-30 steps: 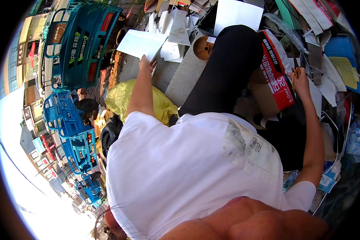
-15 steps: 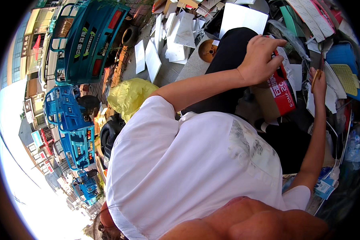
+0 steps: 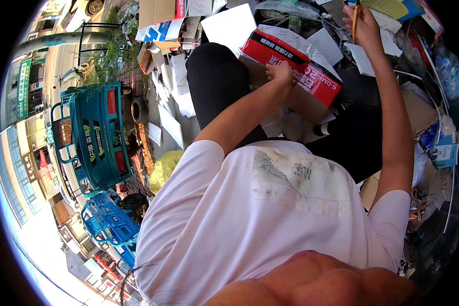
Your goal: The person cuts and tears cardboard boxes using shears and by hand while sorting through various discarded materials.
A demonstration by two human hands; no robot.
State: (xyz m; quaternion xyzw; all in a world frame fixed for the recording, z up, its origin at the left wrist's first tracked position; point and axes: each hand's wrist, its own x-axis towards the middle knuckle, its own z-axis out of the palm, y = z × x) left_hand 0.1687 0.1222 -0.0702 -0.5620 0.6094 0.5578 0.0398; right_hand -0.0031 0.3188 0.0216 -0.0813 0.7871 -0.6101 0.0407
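So far left there's a teal cargo bed with red tail lights, a blue cargo vehicle below it in view, then a yellow plastic bag tucked by the sleeve. Next over, a bunch of white panels already lie loose on the ground, so I'd call that bit done. One big white sheet sits past the knee.

Middle: the left hand is at the red printed carton, which lies by the legs. Fingers curled in against its side, but honestly can't tell if they're clamped on it. The carton looks to be in one piece, with white papers just behind it, so imo that one's not finished, and plenty of mixed paper is left around it.

Right side: the right hand is wrapped around an orange-handled tool, raised well apart from the carton. Can't make out its working end.
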